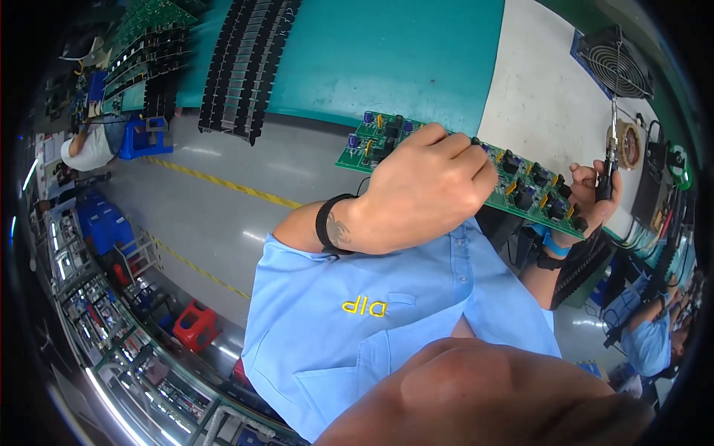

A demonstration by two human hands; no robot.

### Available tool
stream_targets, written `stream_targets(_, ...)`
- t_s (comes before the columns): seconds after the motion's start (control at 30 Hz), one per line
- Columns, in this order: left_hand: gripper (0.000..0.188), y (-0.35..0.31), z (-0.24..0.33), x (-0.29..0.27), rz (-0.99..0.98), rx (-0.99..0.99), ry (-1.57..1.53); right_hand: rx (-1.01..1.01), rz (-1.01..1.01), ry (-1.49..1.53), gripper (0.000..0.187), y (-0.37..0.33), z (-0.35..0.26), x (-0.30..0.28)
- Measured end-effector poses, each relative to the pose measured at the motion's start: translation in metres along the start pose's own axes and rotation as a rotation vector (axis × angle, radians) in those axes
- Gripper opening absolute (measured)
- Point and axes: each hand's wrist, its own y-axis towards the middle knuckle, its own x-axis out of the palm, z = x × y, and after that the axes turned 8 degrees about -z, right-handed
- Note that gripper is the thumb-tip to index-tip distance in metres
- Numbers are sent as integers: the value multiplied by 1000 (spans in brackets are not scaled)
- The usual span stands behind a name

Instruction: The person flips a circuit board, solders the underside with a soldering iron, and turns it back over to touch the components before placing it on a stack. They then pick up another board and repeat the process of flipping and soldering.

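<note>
Teal matting covers the far side of the workbench, meeting a whitish panel on the right, while a grey floor with yellow-and-black tape stretches away on the left. Between bench and worker, a long green circuit board is held up at a slant, its left end higher than its right; rows of black, purple and yellow components stand along its upper face. The left hand lies across the middle of the board with its fingers curled — their tips are hidden, so one cannot tell whether they pinch anything. At the board's right end, the right hand is closed around the black handle of a slim tool, its metal shaft pointing toward the far side; the board's end lies against that same hand. Beyond the tool sits a fan with a round wire guard. Black slotted rails reach over the bench's near edge on the left, with more green boards at the far left. On the floor stand a blue stool and, nearer, a red stool.
</note>
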Motion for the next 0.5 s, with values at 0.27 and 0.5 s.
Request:
stream_targets(0.27,10,11,-8,-5,-41,55,78,46,-7,20,63,10,0,-1)
stream_targets(0.5,9,13,-9,-10,-38,17,88,90,165,-137,61,13,-3,12)
